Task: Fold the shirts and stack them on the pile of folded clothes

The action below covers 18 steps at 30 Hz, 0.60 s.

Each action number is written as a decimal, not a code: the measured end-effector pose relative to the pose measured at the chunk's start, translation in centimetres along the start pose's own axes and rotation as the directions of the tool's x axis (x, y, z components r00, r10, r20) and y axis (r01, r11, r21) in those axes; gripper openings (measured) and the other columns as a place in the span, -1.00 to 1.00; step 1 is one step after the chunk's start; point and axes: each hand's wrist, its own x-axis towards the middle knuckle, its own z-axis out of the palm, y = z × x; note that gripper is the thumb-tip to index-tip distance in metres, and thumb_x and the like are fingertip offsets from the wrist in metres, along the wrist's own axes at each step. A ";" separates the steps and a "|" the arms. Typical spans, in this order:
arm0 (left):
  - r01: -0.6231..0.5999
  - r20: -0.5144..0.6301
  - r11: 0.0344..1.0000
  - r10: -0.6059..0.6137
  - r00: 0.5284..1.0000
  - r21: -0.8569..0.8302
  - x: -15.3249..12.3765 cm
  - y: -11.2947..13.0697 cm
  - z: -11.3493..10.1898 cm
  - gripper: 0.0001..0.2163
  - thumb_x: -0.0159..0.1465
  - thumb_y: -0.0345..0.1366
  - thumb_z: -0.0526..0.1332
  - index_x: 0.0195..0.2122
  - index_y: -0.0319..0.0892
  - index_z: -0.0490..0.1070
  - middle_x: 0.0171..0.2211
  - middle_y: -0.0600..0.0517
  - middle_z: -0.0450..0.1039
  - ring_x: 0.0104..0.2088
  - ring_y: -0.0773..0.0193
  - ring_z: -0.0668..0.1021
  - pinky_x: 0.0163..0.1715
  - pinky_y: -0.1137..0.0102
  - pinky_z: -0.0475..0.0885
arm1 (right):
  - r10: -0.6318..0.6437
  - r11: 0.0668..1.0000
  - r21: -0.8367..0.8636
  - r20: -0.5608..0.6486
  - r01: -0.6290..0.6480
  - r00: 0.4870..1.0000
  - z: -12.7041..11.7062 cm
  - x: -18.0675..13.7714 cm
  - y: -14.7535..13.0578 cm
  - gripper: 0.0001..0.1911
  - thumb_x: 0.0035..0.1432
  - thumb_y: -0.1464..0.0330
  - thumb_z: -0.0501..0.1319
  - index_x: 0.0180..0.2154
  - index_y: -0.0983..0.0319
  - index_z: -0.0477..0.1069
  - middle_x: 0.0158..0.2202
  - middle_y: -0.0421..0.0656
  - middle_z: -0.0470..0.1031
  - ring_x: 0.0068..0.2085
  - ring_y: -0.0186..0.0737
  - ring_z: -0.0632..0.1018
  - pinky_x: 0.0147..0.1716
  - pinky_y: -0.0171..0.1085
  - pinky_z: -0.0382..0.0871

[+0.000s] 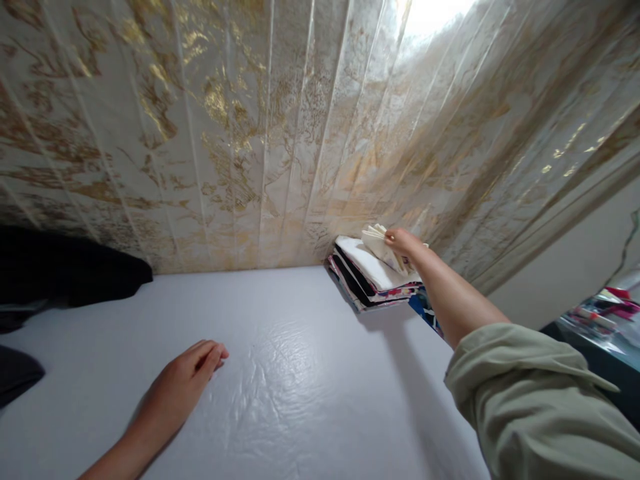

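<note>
At the far right of the white table, my right hand [404,243] pinches a cream folded cloth [381,245] by its upper edge. The cream cloth is tilted over the top of a stack of folded fabrics [357,283], in white, black and patterned layers. Whether its lower edge touches the stack is hard to make out. My left hand [193,367] is low over the table at the left, fingers curled in and nothing visible in them. My right wrist and fingers hide part of the cream cloth.
A white, slightly wrinkled cover lies on the table [280,373]. Patterned gold-and-white curtains [240,133] hang along its back edge. Dark cloth [70,267] lies at the left. A blue packet [425,313] sits beside the stack; assorted items [600,320] are at the far right.
</note>
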 end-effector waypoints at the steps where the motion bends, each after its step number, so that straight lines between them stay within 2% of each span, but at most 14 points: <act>1: -0.001 0.003 1.000 0.001 1.000 0.003 0.0 0.0 0.0 -0.60 0.28 0.07 0.00 -0.39 -0.11 0.44 -0.36 0.02 0.53 -0.30 0.23 0.59 -0.35 0.46 0.48 | 0.007 1.000 0.027 0.003 -0.007 1.000 0.2 0.2 0.1 -0.65 0.21 0.21 0.07 -0.20 0.25 0.55 -0.21 -0.01 0.56 -0.21 -0.17 0.51 -0.32 -0.36 0.25; 4: -0.004 0.009 1.000 0.004 1.000 0.008 0.0 0.0 -0.1 -0.60 0.28 0.08 -0.01 -0.38 -0.11 0.44 -0.35 0.02 0.53 -0.29 0.23 0.59 -0.34 0.46 0.48 | 0.052 0.993 0.109 0.003 -0.051 0.999 0.5 0.7 0.7 -0.54 0.28 0.19 -0.05 -0.19 0.27 0.57 -0.24 -0.01 0.58 -0.21 -0.16 0.53 -0.28 -0.36 0.27; 8: -0.009 0.013 1.000 0.009 1.000 0.004 0.0 -0.1 -0.1 -0.60 0.27 0.07 0.00 -0.38 -0.11 0.45 -0.34 0.01 0.54 -0.29 0.22 0.60 -0.33 0.45 0.49 | 0.124 0.970 0.210 -0.007 -0.119 0.992 0.6 0.8 2.1 -0.66 0.14 0.37 0.07 -0.15 0.26 0.56 -0.16 -0.09 0.58 -0.16 -0.18 0.53 -0.22 -0.37 0.30; 11: -0.013 0.010 1.000 0.013 1.000 0.003 0.0 -0.3 -0.1 -0.61 0.27 0.06 0.01 -0.38 -0.11 0.46 -0.34 0.01 0.55 -0.28 0.21 0.60 -0.34 0.45 0.50 | 0.189 0.941 0.288 -0.004 -0.180 0.982 1.0 0.0 3.0 -0.65 0.03 0.46 0.11 -0.15 0.27 0.56 -0.17 -0.10 0.58 -0.18 -0.19 0.53 -0.22 -0.38 0.32; 15: -0.007 0.013 1.000 0.007 1.000 -0.007 0.0 -0.4 0.0 -0.62 0.27 0.05 0.03 -0.38 -0.11 0.47 -0.33 0.01 0.55 -0.28 0.21 0.60 -0.34 0.45 0.50 | 0.269 0.879 0.399 0.038 -0.262 0.962 2.2 -1.4 3.7 -0.65 -0.03 0.49 0.14 -0.18 0.29 0.55 -0.38 -0.12 0.56 -0.39 -0.24 0.52 -0.34 -0.34 0.35; 18: 0.001 0.008 1.000 -0.001 1.000 -0.006 0.0 -0.3 0.0 -0.63 0.27 0.05 0.03 -0.38 -0.10 0.47 -0.33 0.02 0.55 -0.29 0.22 0.60 -0.34 0.46 0.50 | 0.317 0.815 0.483 0.089 -0.319 0.944 3.1 -2.2 3.9 -0.62 -0.06 0.50 0.14 -0.15 0.30 0.53 -0.61 -0.23 0.42 -0.58 -0.32 0.41 -0.48 -0.35 0.32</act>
